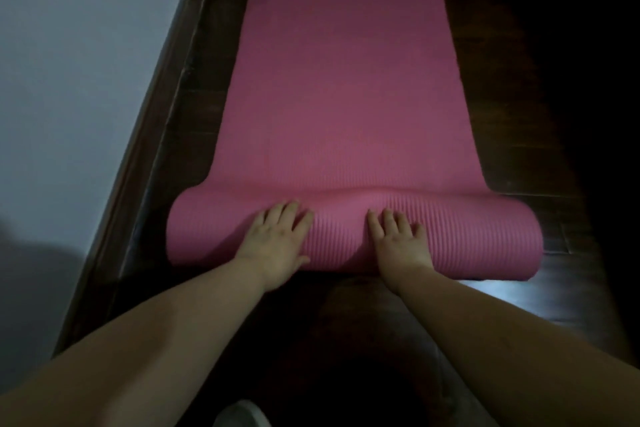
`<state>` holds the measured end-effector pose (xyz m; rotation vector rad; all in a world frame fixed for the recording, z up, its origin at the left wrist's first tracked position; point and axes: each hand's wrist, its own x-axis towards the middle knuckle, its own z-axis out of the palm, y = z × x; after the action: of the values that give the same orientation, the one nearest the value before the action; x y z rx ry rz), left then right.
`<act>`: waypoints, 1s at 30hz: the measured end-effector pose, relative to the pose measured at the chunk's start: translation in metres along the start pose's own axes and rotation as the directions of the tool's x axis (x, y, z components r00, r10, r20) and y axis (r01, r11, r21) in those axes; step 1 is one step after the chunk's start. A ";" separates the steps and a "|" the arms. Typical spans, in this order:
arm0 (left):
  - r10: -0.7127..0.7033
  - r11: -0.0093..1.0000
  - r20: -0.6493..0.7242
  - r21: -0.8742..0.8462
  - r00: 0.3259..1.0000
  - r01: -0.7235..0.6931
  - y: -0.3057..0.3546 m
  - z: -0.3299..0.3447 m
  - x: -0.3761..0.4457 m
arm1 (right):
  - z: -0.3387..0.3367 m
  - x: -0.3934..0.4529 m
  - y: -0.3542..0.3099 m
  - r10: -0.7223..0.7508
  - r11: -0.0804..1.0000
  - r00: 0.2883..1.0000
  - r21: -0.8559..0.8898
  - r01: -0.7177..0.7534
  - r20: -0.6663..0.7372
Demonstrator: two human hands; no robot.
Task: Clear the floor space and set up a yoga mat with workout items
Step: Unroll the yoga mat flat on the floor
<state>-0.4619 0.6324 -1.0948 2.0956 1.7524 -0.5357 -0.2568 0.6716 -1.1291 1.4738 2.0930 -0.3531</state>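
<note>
Pink mat (346,87) on dark floor (519,80)

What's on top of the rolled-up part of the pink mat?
Both hands, the left hand and right hand, rest flat on the yoga mat's roll. The floor beneath the roll is hidden.

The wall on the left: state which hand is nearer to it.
Left. The left hand presses the rolled mat on the side toward the wall; the right hand lies farther away.

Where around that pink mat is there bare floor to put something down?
Bare dark floor runs along the yoga mat on the right. A thinner strip lies between mat and wall. Near the roll it is crowded: left hand and right hand press it.
</note>
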 end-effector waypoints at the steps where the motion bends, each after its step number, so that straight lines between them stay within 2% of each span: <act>1: 0.008 1.000 0.013 0.011 1.000 -0.008 0.001 0.003 -0.007 | 0.000 0.001 -0.001 -0.009 1.000 0.999 -0.013 0.008 -0.051; 3: 0.004 0.999 0.036 0.036 0.999 -0.005 0.004 0.007 -0.022 | -0.003 0.000 0.001 -0.056 0.998 0.993 -0.030 0.054 -0.101; 5: -0.044 0.999 0.046 0.019 0.998 0.043 0.009 0.010 -0.038 | -0.016 -0.002 0.003 -0.101 0.995 0.994 -0.024 0.100 -0.050; 8: -0.119 0.992 0.042 -0.031 0.992 0.120 0.022 0.012 -0.059 | -0.044 -0.004 0.011 -0.160 0.987 0.972 0.019 0.159 0.174; 10: -0.144 0.988 0.039 -0.053 0.989 0.146 0.033 0.016 -0.072 | -0.058 -0.007 0.014 -0.202 0.979 0.920 0.053 0.195 0.336; 12: -0.156 0.986 0.037 -0.052 0.987 0.158 0.043 0.020 -0.085 | -0.059 -0.012 0.014 -0.219 0.975 0.890 0.056 0.214 0.399; 18: -0.199 0.974 0.103 -0.085 0.975 0.208 0.070 0.049 -0.096 | -0.003 -0.038 0.010 -0.148 0.981 0.962 0.154 0.114 0.230; 21: -0.218 0.970 0.154 -0.071 0.964 0.231 0.083 0.067 -0.094 | 0.019 -0.057 0.019 -0.038 0.988 0.999 0.153 0.034 0.027; 24: -0.236 0.970 0.163 -0.025 0.958 0.243 0.091 0.072 -0.082 | 0.026 -0.073 0.028 -0.004 0.988 0.991 0.150 0.024 -0.133; 27: -0.234 0.972 0.148 0.021 0.961 0.234 0.086 0.076 -0.069 | 0.038 -0.088 0.023 -0.148 0.979 0.975 0.115 0.167 -0.164; 30: -0.164 0.985 0.179 0.080 0.970 0.152 0.080 0.070 -0.055 | 0.064 -0.108 0.020 -0.238 0.971 0.969 0.019 0.239 -0.063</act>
<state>-0.3962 0.5376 -1.1252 1.8885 1.8238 -0.8164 -0.1936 0.5620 -1.1173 1.2625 2.3297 -0.4331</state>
